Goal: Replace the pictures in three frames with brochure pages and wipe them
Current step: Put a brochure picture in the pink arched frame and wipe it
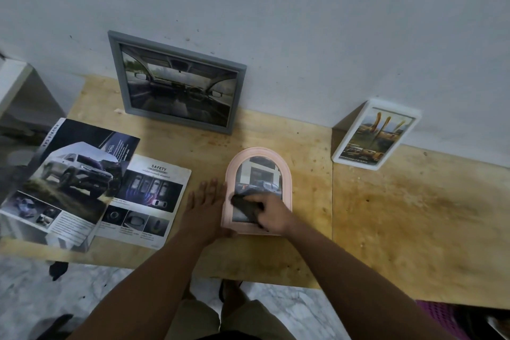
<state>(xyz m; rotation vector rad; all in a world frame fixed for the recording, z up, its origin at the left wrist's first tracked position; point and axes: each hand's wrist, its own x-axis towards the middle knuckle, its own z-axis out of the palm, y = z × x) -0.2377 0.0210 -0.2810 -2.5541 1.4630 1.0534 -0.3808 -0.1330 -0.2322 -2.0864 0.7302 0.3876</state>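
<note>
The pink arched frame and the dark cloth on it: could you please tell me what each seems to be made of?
The pink arched frame looks like painted wood or moulded plastic, matt, with a ridged rim; which one is unclear. Its front pane reflects light, so glass or clear plastic. The dark cloth looks like soft fabric: it crumples under the right hand. The left hand lies flat beside the frame.

A single wide-angle camera sat on the person's head and looked forward and steeply down over a wooden table [386, 215] toward the wall [276, 8] behind it. It stood close enough that both forearms ran in from the bottom edge, with the left hand [205, 207] and right hand [271, 212] near the middle of the view. The view took in the table's near edge and a strip of marbled floor [55, 298] below it, and straight lines bowed toward the edges.
</note>
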